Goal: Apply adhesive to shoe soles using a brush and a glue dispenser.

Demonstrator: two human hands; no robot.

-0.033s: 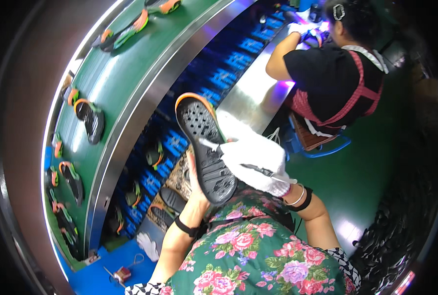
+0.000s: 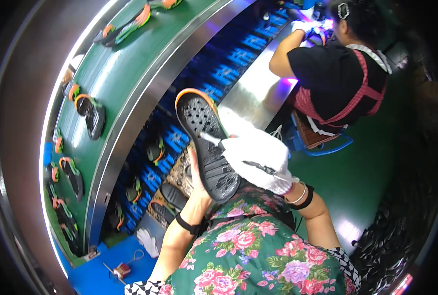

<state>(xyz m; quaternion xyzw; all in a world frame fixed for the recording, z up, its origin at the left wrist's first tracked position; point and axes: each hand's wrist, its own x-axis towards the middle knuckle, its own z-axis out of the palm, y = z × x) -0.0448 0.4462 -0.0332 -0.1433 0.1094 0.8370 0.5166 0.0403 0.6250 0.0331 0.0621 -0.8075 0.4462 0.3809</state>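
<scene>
My bare left hand [image 2: 198, 183] grips a black shoe sole [image 2: 213, 166] along its left side and from beneath, its fingers mostly hidden. The sole has an orange-green rim, round holes at the far end and ridges nearer to me, with wet-looking shine in places. My right hand [image 2: 259, 156], in a white glove, is closed on a brush [image 2: 210, 139] with a pale tip and dark handle. That tip touches the sole's upper face just below the holes.
A green conveyor belt [image 2: 108, 73] with several sandals runs along the left. Below it are a patterned work surface with dark soles [image 2: 172, 195], a blue tabletop [image 2: 93, 273] and a loose white glove [image 2: 147, 242]. A co-worker [image 2: 329, 81] sits at the upper right.
The brush tip has slid slightly along the sole toward the holes. My left hand keeps its hold, and the whole view has shifted a little.
</scene>
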